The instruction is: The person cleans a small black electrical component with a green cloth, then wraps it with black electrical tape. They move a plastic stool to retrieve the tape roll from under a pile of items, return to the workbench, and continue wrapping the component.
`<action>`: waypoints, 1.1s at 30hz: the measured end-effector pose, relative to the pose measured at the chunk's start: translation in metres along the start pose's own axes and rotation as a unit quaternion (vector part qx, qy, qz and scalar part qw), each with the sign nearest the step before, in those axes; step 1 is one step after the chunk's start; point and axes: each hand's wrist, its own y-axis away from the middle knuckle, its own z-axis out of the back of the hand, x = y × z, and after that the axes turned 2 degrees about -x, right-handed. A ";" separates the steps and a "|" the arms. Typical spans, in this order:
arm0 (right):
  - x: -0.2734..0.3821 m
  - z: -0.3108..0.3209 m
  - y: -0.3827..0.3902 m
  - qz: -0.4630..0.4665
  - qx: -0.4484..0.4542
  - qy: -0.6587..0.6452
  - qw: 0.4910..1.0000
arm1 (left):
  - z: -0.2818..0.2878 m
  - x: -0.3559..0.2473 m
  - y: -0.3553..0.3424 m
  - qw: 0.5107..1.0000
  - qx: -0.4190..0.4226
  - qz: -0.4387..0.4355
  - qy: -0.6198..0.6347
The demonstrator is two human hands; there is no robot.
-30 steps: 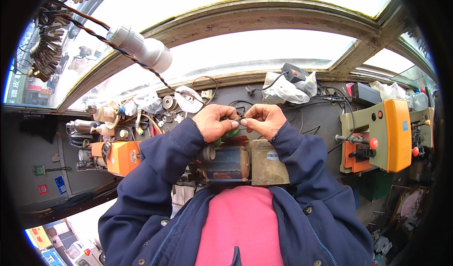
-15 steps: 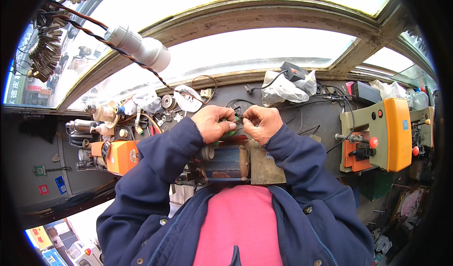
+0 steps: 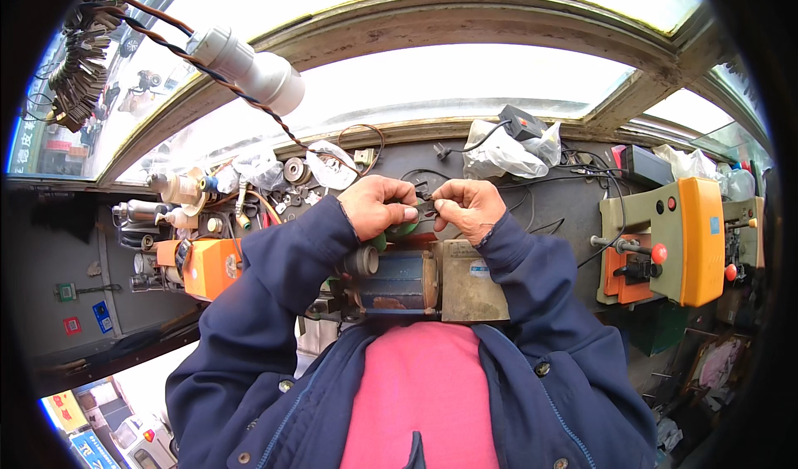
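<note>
My left hand and my right hand face each other over the bench, with thumb and fingertips pinched together. Between the fingertips is a small dark metal piece, too small to make out its kind. Both hands seem to grip it, one at each end. Just below them is a bench machine with a blue motor body and a grey-beige box on its right. A green part of it shows partly under my left hand.
At right stands an orange and beige machine with red-knobbed levers. At left, an orange machine sits near bottles and loose metal parts. Plastic bags and cables lie along the window side. A white lamp holder hangs at upper left.
Both hands have risen slightly away from my body. The right hand has shifted a little to the right, and more of the small dark piece shows between the fingertips.
</note>
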 end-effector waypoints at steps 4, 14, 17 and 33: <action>-0.001 0.004 -0.003 -0.013 0.010 -0.041 0.999 | -0.001 0.000 -0.001 1.000 -0.003 -0.003 0.022; 0.006 -0.004 -0.001 0.009 -0.041 -0.038 0.998 | -0.002 -0.003 0.000 0.995 0.006 0.041 0.089; 0.009 -0.010 0.002 0.095 -0.087 0.084 0.988 | 0.000 -0.003 0.001 0.992 0.003 0.046 0.120; 0.013 -0.020 0.009 0.278 -0.145 0.319 0.894 | -0.007 -0.010 0.004 0.998 -0.052 0.004 0.042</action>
